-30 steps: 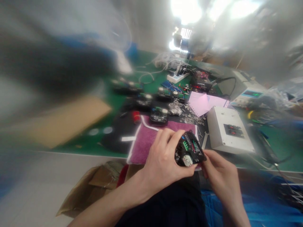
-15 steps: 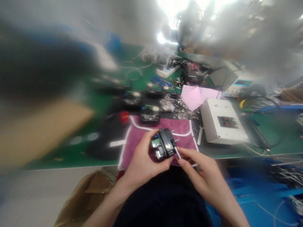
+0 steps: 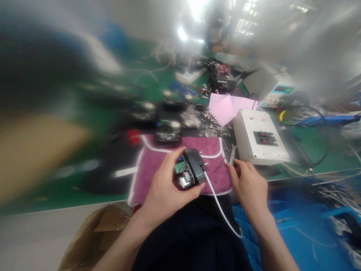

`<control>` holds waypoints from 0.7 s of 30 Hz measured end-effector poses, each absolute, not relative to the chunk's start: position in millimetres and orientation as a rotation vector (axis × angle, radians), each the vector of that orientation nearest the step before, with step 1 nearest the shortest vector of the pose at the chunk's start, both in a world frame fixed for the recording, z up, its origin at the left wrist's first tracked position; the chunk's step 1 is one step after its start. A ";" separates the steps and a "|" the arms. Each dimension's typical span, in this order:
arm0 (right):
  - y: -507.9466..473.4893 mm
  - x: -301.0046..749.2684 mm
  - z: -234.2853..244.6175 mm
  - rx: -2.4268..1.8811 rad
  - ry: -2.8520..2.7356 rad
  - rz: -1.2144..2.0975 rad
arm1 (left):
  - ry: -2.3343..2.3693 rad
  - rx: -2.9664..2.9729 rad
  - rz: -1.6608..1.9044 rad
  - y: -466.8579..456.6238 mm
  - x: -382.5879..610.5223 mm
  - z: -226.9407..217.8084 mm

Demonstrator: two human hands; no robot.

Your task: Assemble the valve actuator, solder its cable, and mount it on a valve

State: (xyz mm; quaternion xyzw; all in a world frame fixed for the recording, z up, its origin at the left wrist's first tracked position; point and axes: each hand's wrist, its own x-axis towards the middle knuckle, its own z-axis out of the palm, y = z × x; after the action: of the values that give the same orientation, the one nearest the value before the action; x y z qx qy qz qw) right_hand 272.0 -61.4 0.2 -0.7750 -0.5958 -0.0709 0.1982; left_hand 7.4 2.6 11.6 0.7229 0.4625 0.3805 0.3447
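Note:
My left hand (image 3: 166, 182) grips a black plastic device (image 3: 194, 165) with its open side facing left, showing a green circuit board (image 3: 180, 166) and a silver metal part. A white cable (image 3: 218, 205) runs from the device's right side down over my lap. My right hand (image 3: 249, 184) is at the right edge of a purple cloth (image 3: 216, 178), thumb and forefinger slightly apart. Close to those fingertips are the lower end of a wrench (image 3: 233, 153) and a thin hex key (image 3: 225, 145). Its other fingers are curled and partly hidden.
Beyond the cloth stand several black units with boards (image 3: 168, 132). Washers (image 3: 213, 130), small metal pins and pink paper (image 3: 224, 109) lie near them. A white box (image 3: 261, 137) with red-black terminals sits right, before a bench instrument (image 3: 282, 90). A cardboard box (image 3: 109, 226) is below the table's edge.
My right hand has let go of the white cable at the device and moved right, to the wrench and hex key. The cable now hangs loose. My left hand still holds the device.

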 end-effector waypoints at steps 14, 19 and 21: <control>-99.3 272.6 10.3 -2.192 -1.262 -0.145 | 0.858 1.725 1.174 -4.3 -5.4 8.3; -111.3 269.8 43.1 -2.067 -1.339 -0.285 | 0.862 1.746 1.174 -5.9 -5.9 6.2; -110.5 273.1 48.2 -2.005 -1.388 -0.207 | 0.856 1.747 1.150 -5.7 -6.4 6.2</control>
State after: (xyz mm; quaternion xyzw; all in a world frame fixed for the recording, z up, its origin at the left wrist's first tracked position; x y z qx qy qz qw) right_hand 273.1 -110.5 48.2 -0.7704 -0.5333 -0.0794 0.3402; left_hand -6.4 -5.7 6.2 0.6991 0.3426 0.4603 0.4267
